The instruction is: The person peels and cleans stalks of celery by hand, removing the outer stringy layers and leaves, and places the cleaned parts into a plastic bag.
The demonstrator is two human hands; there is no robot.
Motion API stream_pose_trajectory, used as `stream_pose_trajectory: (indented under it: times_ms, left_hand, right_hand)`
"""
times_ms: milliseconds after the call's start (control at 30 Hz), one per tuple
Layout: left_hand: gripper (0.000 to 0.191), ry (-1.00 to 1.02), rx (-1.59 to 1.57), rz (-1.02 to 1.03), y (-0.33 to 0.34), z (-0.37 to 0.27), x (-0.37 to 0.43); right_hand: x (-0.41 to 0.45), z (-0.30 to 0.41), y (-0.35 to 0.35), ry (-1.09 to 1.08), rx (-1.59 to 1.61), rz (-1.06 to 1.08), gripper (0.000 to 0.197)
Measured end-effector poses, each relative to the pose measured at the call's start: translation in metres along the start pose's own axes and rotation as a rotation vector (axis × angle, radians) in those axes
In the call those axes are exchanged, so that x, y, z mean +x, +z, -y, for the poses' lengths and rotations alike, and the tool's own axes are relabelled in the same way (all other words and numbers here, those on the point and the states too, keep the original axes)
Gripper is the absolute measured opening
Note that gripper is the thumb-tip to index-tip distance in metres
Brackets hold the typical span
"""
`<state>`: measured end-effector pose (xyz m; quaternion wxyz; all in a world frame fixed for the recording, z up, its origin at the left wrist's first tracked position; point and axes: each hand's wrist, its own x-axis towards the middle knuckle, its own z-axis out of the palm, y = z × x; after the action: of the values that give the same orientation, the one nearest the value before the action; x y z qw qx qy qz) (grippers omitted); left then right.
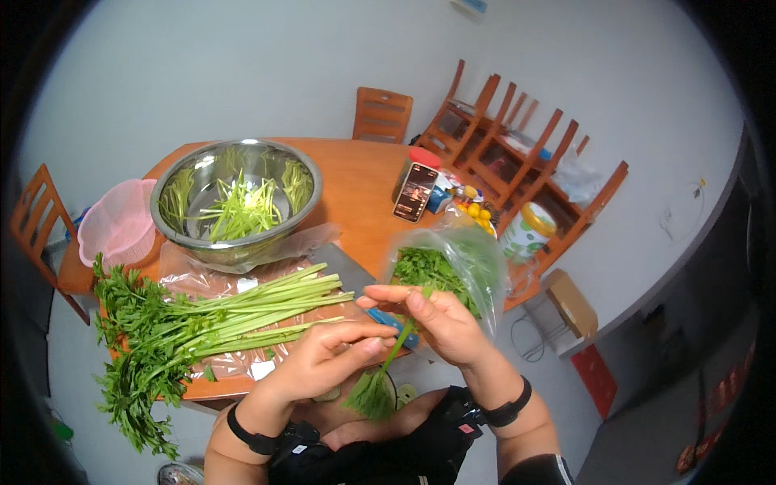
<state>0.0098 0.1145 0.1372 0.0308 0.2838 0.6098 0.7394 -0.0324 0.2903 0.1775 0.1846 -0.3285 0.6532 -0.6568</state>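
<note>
A thin green celery stalk (398, 347) hangs slanted in front of me, its leafy end (373, 395) down over my lap. My right hand (445, 321) pinches its upper part between thumb and fingers. Close beside the stalk are the fingertips of my left hand (330, 357); whether they grip it I cannot tell. To the left, a bundle of celery (242, 318) lies on clear plastic, stems towards me and leaves over the table edge. Behind my right hand, an open clear plastic bag (479, 267) holds green leaves (433, 270).
A steel bowl (309, 212) with pale green celery pieces (248, 209) stands behind the bundle, beside a pink plastic basket (118, 221). A grey-bladed knife (342, 267) with a blue handle (412, 339) lies near my hands. A phone (416, 193) leans against a red-lidded jar (424, 157).
</note>
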Motion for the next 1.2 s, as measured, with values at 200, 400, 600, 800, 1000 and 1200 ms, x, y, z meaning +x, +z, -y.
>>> stream_pose_trajectory:
  times_ms: [200,400,600,800,1000,1200]
  left_hand:
    - [0.018,-0.170,-0.218,-0.034,-0.007,0.027,-0.002]
    - [0.013,-0.203,-0.248,-0.107,-0.021,0.026,-0.008]
    - [0.010,-0.188,-0.248,-0.117,-0.027,0.022,-0.012]
    - [0.007,-0.137,-0.095,-0.161,-0.020,0.030,-0.013]
    - [0.007,-0.020,0.218,-0.215,-0.015,0.032,-0.014]
    - [0.008,0.026,0.300,-0.194,-0.015,0.030,-0.014]
  right_hand:
    - [0.013,-0.021,0.011,0.120,-0.016,0.040,0.042]
    - [0.014,-0.021,-0.013,0.017,-0.010,-0.046,0.044]
    - [0.011,-0.001,-0.010,-0.090,-0.424,-0.082,0.029]
    - [0.008,0.011,-0.006,-0.323,-0.982,-0.011,0.026]
    - [0.006,0.020,-0.005,-0.339,-1.194,0.063,0.022]
    - [0.006,0.021,-0.005,-0.403,-1.258,0.099,0.023]
